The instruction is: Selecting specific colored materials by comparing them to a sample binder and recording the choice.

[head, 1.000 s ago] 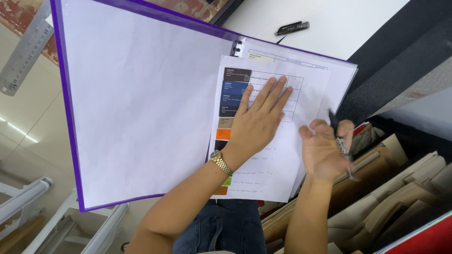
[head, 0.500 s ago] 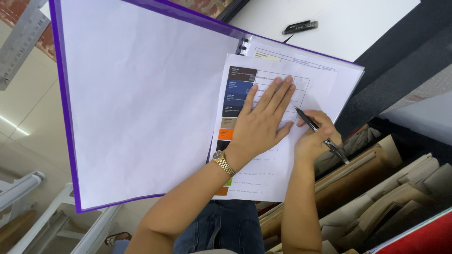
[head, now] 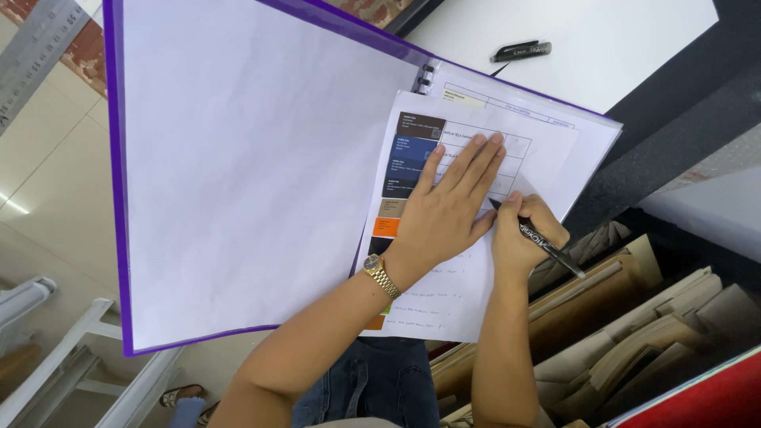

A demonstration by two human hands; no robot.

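The black pen (head: 537,238) sat clamped in the right hand (head: 525,238), fingers pinched tight around its barrel, the tip down on the loose sheet (head: 468,293) just past the left hand's fingertips. That sheet, a white page with a column of colour swatches (head: 404,170) running down its left edge in brown, blue, dark, tan and orange, lay on top of the right-hand pages of an open purple binder (head: 119,238). The left hand (head: 452,210) was pressed flat on the sheet, fingers spread and straight, gripping nothing, just pinning the paper down, a gold watch (head: 380,275) at the wrist. The binder's left side showed a big blank white page (head: 254,166), with the rings (head: 426,75) at the top of the spine. Beyond the binder, a second black pen (head: 519,51) rested on the white tabletop (head: 634,40), well apart from both hands. A metal ruler (head: 36,55) lay at the far left corner. Below right, cardboard pieces (head: 634,333) stood stacked on edge.
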